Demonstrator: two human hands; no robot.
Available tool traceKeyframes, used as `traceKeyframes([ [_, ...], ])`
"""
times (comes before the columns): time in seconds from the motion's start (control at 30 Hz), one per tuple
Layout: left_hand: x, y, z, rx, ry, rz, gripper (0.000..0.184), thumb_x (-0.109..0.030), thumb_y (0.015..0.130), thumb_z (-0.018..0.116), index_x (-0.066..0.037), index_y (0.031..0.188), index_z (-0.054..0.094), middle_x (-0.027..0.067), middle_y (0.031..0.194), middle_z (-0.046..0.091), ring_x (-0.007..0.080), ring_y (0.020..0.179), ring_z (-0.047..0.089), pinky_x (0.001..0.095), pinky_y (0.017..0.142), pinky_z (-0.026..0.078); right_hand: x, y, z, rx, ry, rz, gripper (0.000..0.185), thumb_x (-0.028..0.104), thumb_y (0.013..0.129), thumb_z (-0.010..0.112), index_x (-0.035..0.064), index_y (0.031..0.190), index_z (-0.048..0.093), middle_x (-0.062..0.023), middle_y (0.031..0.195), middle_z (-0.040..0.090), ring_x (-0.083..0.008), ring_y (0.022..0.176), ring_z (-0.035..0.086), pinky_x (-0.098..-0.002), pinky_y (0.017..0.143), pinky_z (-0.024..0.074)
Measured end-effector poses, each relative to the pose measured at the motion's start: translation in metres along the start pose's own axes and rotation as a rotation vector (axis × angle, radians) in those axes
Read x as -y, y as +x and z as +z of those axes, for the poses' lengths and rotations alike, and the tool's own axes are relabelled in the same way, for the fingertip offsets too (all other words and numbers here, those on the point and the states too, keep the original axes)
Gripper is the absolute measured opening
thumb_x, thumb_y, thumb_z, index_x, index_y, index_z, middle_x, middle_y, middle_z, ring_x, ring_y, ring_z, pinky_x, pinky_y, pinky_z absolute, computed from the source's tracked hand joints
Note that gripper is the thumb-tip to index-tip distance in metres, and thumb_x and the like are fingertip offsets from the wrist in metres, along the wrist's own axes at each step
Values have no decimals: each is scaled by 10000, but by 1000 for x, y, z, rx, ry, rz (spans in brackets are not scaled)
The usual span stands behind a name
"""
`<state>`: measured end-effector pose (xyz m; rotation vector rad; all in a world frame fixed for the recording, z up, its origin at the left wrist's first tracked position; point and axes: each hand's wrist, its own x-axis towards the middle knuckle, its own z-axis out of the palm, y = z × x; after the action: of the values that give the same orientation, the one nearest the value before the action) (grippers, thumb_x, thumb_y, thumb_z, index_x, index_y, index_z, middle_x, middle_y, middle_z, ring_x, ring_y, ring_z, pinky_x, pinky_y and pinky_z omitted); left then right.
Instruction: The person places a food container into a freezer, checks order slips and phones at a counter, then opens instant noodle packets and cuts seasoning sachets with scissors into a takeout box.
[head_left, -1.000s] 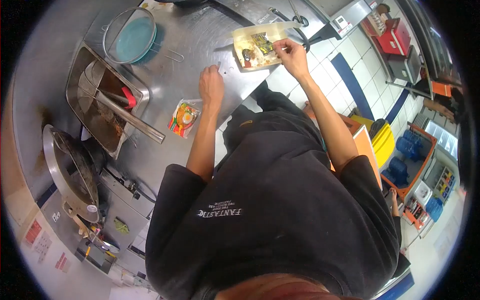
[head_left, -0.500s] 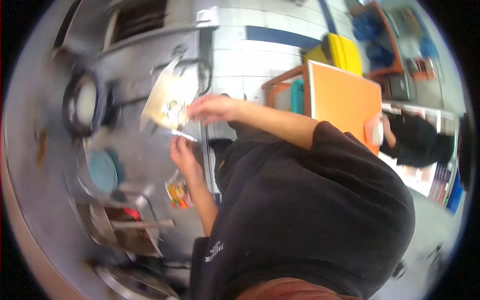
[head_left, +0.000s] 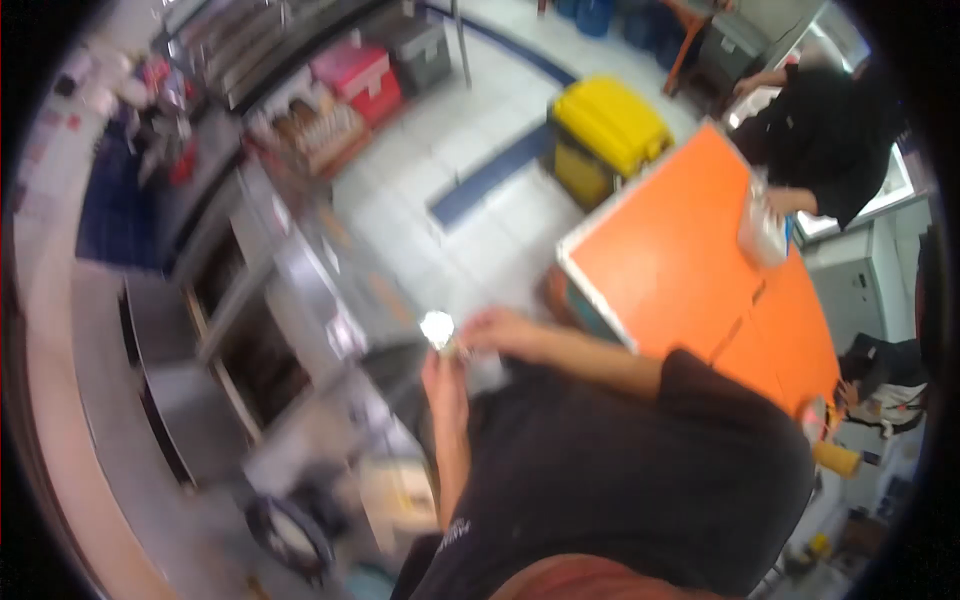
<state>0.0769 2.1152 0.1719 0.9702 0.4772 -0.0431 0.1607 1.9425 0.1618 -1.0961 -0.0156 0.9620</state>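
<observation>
My left hand [head_left: 446, 385] is raised in front of the dark shirt, its fingers closed around the lower end of a small bright shiny object [head_left: 437, 327]. Glare and blur hide what kind of thing it is. Close beside it, my right hand [head_left: 498, 331] has bent fingers that reach the object's edge; whether they grip it is unclear. Below the left hand, a cream-coloured flat sheet or board [head_left: 395, 500] lies on the counter. Left of that stands a dark pan [head_left: 290, 532] with something pale in it.
An orange table [head_left: 665, 270] is at my right, with a yellow-lidded bin [head_left: 615, 125] behind it. Across it a co-worker in black [head_left: 825, 135] handles a clear plastic bag [head_left: 765, 230]. Another person [head_left: 885, 375] is at the right edge. Metal kitchen units [head_left: 240, 300] line the left.
My view has swung toward the floor and orange table. The cream sheet has left my right hand and lies on the counter. My hands have come together at the shiny object.
</observation>
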Motion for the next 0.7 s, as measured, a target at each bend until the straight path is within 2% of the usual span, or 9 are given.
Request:
traceKeyframes([
  [0.1,3,88,57,118,-10,-155,246,-149,1089,586,-30,1303,609,46,1118,698,145,965,655,299,827,527,59,6,-51,-218,67,-75,264,189,978,773,21,1178,736,-65,1013,754,-139,923,719,-262,786,588],
  [0.27,-11,224,173,421,140,-336,328,-165,1088,571,-52,1395,543,82,1183,697,179,1032,685,309,868,549,111,15,-154,-584,300,-278,287,175,966,776,-14,1176,723,-86,1033,749,-148,902,715,-280,765,596],
  [0.33,-2,294,215,471,305,-446,371,-166,1081,581,-83,1437,523,85,1223,695,176,1028,683,325,861,555,129,23,-199,-754,430,-380,305,173,952,787,-16,1180,716,-96,1057,746,-154,911,715,-292,762,599],
  [0.5,61,508,351,610,842,-454,466,-205,1018,631,-99,1459,528,87,1218,702,165,1023,673,334,849,546,159,52,-307,-1112,664,-513,246,116,946,788,-22,1134,713,-77,976,730,-158,819,704,-291,700,598],
  [0.57,137,632,393,797,915,-358,449,-159,1005,663,-71,1426,535,101,1178,709,141,963,675,260,774,554,158,75,-355,-1230,728,-532,217,109,943,780,19,1122,698,-54,954,708,-144,842,693,-307,721,600],
  [0.6,161,677,438,822,1124,-346,462,-167,1005,663,-57,1435,537,145,1229,697,207,1057,680,342,885,578,168,90,-373,-1336,745,-503,205,107,941,779,29,1113,701,-42,927,698,-139,811,680,-298,698,584],
  [0.63,252,779,444,1231,1459,144,504,-215,1004,668,-27,1448,522,197,1284,679,287,1168,651,419,995,533,174,106,-390,-1444,771,-452,193,106,940,778,40,1105,703,-30,900,688,-133,779,666,-288,674,568],
  [0.67,345,883,447,1411,1668,862,555,-264,1003,673,4,1460,508,248,1340,662,367,1279,623,496,1106,487,142,127,-417,-1432,752,-549,91,88,940,763,36,1010,739,-28,960,722,-123,865,676,-292,732,570],
  [0.7,343,883,491,1352,1422,327,608,-269,973,676,19,1477,494,279,1389,619,406,1326,576,500,1143,448,150,140,-429,-1430,864,-515,120,98,951,764,28,1039,724,-36,965,722,-122,870,675,-295,751,567],
])
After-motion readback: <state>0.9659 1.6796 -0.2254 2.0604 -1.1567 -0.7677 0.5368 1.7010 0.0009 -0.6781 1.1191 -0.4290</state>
